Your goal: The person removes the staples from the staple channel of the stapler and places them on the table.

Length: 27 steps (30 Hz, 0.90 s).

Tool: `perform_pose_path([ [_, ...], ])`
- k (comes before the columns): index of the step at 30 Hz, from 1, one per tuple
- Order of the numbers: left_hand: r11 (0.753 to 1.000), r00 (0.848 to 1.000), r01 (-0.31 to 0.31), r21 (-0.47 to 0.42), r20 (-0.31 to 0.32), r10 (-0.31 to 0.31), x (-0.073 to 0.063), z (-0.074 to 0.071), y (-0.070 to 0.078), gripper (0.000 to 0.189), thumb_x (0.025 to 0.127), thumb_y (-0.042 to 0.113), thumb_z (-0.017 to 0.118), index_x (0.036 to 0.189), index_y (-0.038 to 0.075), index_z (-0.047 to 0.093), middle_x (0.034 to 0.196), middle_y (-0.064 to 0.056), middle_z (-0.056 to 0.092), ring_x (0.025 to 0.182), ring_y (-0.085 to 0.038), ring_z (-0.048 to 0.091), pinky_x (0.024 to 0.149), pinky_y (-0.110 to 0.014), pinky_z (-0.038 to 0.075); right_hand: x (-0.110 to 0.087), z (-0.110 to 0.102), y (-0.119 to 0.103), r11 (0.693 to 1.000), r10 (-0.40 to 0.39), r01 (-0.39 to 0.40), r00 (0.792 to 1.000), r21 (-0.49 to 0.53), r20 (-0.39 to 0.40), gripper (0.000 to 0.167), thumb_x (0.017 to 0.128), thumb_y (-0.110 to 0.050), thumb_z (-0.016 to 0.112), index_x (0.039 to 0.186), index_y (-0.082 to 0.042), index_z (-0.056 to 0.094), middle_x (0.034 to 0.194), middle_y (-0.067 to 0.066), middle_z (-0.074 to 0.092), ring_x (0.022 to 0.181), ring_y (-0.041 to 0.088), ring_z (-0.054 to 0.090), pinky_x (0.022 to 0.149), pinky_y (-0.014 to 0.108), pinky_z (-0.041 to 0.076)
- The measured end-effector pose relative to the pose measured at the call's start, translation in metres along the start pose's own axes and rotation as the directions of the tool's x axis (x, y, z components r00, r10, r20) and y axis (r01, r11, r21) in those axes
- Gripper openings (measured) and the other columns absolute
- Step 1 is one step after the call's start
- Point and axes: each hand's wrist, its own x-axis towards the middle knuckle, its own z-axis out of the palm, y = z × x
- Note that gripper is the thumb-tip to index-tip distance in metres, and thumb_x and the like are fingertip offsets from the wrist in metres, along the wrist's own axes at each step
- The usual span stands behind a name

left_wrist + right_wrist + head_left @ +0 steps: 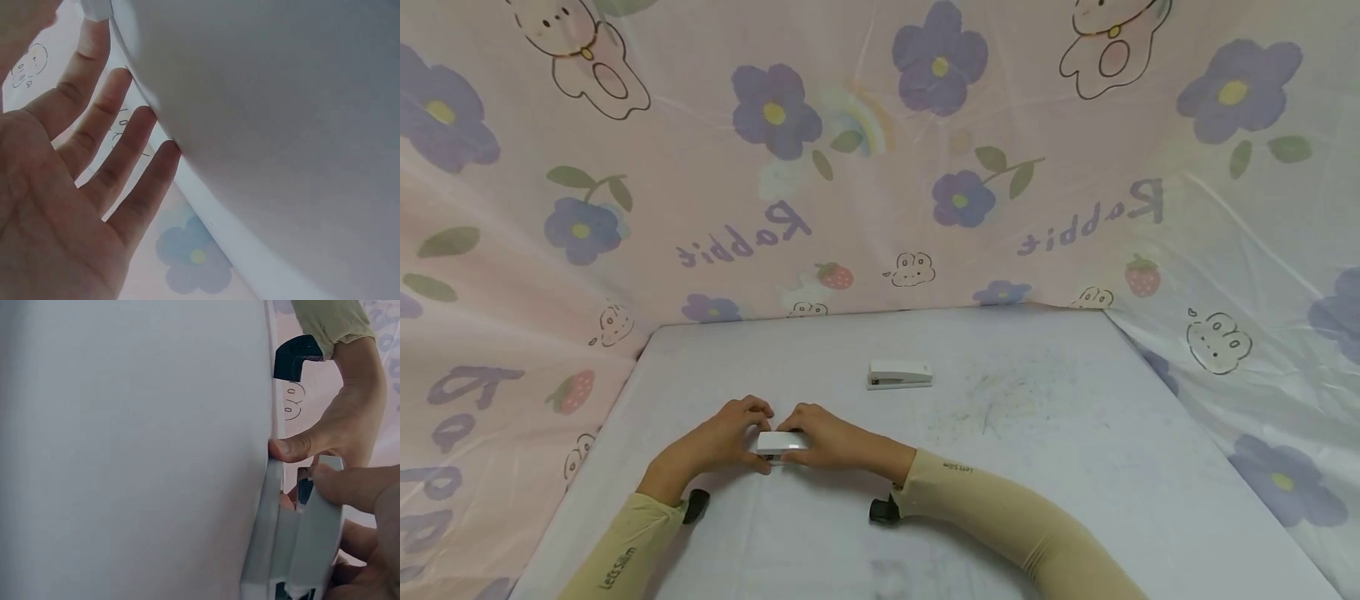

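Observation:
A white stapler [773,442] lies low over the table with its front end toward the left. My right hand [831,437] grips it from the right, its thumb along the top arm in the right wrist view, where the stapler [317,540] shows a gap between arm and base. My left hand [718,440] is round the front end, thumb on the near side and index finger on the far side. In the left wrist view the other fingers [134,131] of that hand are spread, their tips at the white surface.
Farther back on the white table [1075,467] stands a second white stapler [901,372]. A printed curtain [865,183] hangs behind the table and along both sides. Dark smudges mark the tabletop right of the second stapler. Black wrist cameras show under both sleeves.

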Motion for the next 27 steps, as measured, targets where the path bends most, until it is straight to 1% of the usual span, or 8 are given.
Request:
perform_pose_path([
  [3,1.000,1.000,0.003,0.002,0.002,-0.003,0.0000,0.0007,0.0003,0.044,0.070,0.032,0.103,0.094,0.013,0.070,0.134,-0.014,0.061,0.123,-0.043,0.057,0.104,-0.061,0.050,-0.0010,-0.0011,-0.0011,1.000,0.014,-0.014,1.000,0.017,0.003,0.038,0.099,-0.021,0.081,0.133,-0.006,0.073,0.121,0.002,0.069,0.102,0.003,0.054,0.083,0.014,0.044],
  [10,0.999,0.999,0.031,-0.020,0.014,-0.030,-0.0002,0.0000,0.0025,0.045,0.070,0.032,0.103,0.093,0.014,0.070,0.135,-0.012,0.060,0.124,-0.043,0.056,0.105,-0.061,0.049,-0.0021,-0.0014,0.0000,0.998,0.029,-0.030,1.000,0.055,0.001,0.038,0.099,-0.021,0.081,0.133,-0.007,0.073,0.120,0.002,0.068,0.102,0.007,0.058,0.084,0.015,0.044],
  [16,0.997,0.997,0.075,-0.033,0.027,-0.074,-0.0020,-0.0014,0.0054,0.045,0.069,0.031,0.103,0.093,0.014,0.070,0.136,-0.012,0.060,0.127,-0.043,0.054,0.106,-0.061,0.049,-0.0013,0.0003,-0.0004,0.998,0.037,-0.037,0.999,0.051,0.002,0.039,0.099,-0.022,0.081,0.135,-0.008,0.072,0.123,0.001,0.068,0.103,0.003,0.055,0.088,0.015,0.044],
  [19,0.997,0.997,0.076,-0.033,0.030,-0.075,-0.0015,-0.0013,0.0059,0.045,0.070,0.032,0.103,0.093,0.014,0.069,0.137,-0.012,0.060,0.128,-0.043,0.054,0.106,-0.061,0.049,-0.0022,-0.0010,-0.0029,0.997,0.050,-0.051,0.999,0.055,0.005,0.039,0.100,-0.022,0.080,0.135,-0.008,0.071,0.124,0.001,0.067,0.104,0.004,0.055,0.088,0.015,0.044],
  [23,0.998,0.998,0.058,-0.018,0.031,-0.057,-0.0002,-0.0024,0.0057,0.046,0.070,0.033,0.103,0.094,0.014,0.069,0.136,-0.011,0.060,0.127,-0.044,0.053,0.105,-0.061,0.050,-0.0035,-0.0026,-0.0043,0.996,0.055,-0.055,0.999,0.066,0.003,0.039,0.100,-0.022,0.080,0.135,-0.007,0.071,0.124,0.002,0.067,0.104,0.008,0.057,0.087,0.015,0.044],
  [27,0.998,0.998,0.057,-0.013,0.039,-0.056,0.0016,-0.0039,0.0071,0.046,0.070,0.033,0.103,0.096,0.013,0.069,0.137,-0.012,0.059,0.128,-0.044,0.053,0.104,-0.061,0.050,-0.0042,-0.0034,-0.0033,0.996,0.050,-0.050,0.999,0.071,-0.005,0.038,0.100,-0.022,0.080,0.134,-0.007,0.071,0.123,0.001,0.067,0.103,0.006,0.056,0.087,0.016,0.045],
])
